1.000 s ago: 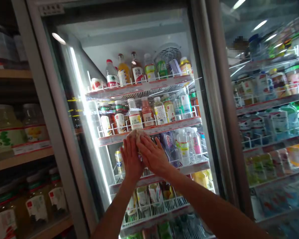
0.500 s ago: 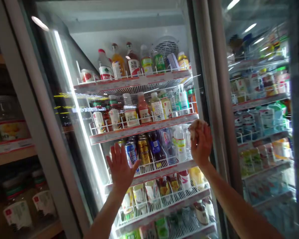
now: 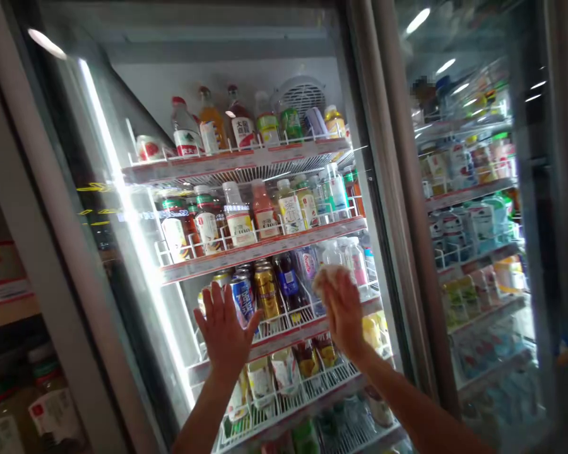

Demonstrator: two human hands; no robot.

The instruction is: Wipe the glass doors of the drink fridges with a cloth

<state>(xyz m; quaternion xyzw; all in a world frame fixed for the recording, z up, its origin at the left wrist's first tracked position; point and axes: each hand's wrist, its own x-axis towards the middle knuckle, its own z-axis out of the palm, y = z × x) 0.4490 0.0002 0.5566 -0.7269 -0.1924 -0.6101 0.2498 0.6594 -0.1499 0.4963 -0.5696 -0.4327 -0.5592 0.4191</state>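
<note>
My left hand (image 3: 228, 331) lies flat with fingers spread against the glass door (image 3: 170, 372) of a drinks fridge, in front of a blue can (image 3: 242, 296). My right hand (image 3: 344, 312) presses a pale, crumpled cloth (image 3: 332, 275) to the same glass, its fingers over the cloth. Behind the right hand, bottles on the middle shelf are partly hidden. A gold can (image 3: 267, 289) and a dark bottle with a blue label (image 3: 288, 280) show between the two hands.
Wire-fronted shelves (image 3: 260, 249) behind the glass hold several bottles, cans and cartons. A metal door frame (image 3: 397, 202) runs up the right side, with a second stocked fridge (image 3: 473, 221) beyond it. Jars (image 3: 52, 403) stand on a shelf at the lower left.
My right hand has moved left and slightly down across the glass with the cloth, away from the door's right edge. The left hand stays spread in nearly the same place. The view has shifted slightly.
</note>
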